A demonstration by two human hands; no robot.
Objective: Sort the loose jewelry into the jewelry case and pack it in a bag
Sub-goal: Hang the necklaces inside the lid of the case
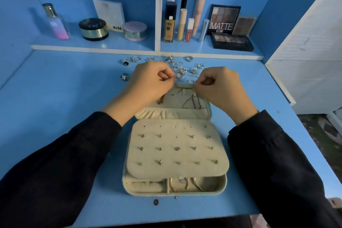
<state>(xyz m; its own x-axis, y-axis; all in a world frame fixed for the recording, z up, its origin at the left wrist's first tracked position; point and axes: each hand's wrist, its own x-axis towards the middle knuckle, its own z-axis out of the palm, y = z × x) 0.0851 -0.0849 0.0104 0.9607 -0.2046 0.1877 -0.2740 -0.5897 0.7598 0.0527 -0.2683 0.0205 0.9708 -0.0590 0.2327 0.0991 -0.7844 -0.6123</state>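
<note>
Between my pinched left hand (150, 79) and right hand (221, 83) I stretch something too thin to identify; I'd keep it taut above the jewelry case (174, 153).

A home dressing table: a blue desk (55, 98) with a shelf (111, 47) at 12 o'clock holding perfume (55, 22), powder jars (93, 28), foundation (169, 24) and eyeshadow palettes (224, 19).
</note>
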